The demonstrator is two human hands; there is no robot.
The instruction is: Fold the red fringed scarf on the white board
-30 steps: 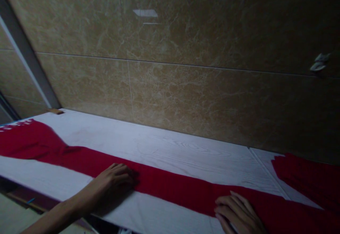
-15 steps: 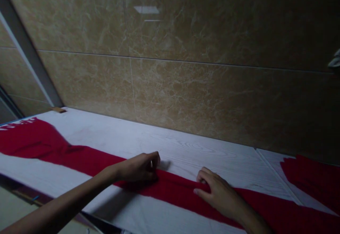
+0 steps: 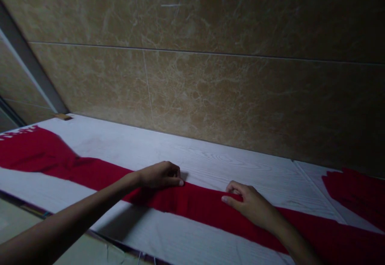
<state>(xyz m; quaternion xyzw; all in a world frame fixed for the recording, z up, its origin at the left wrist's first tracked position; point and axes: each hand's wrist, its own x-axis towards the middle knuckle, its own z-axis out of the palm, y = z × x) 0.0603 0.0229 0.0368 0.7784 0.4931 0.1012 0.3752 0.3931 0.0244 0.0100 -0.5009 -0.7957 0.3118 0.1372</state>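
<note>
A long red cloth strip (image 3: 198, 204) lies across a white wood-grain table (image 3: 192, 160), running from far left to lower right. My left hand (image 3: 161, 175) rests on the strip's far edge near the middle, fingers curled and pinching the cloth edge. My right hand (image 3: 248, 204) sits a little to the right on the same far edge, fingers bent and gripping the fabric. The strip widens at its left end (image 3: 30, 152), where white lettering shows.
A brown marbled tile wall (image 3: 210, 76) rises directly behind the table. More red cloth (image 3: 355, 192) lies at the right end. A small wooden block (image 3: 62, 117) sits at the back left corner. The table's near edge drops to the floor at lower left.
Both hands moved from the strip's near side to its far edge and closed on the fabric. The view has tilted slightly downward.
</note>
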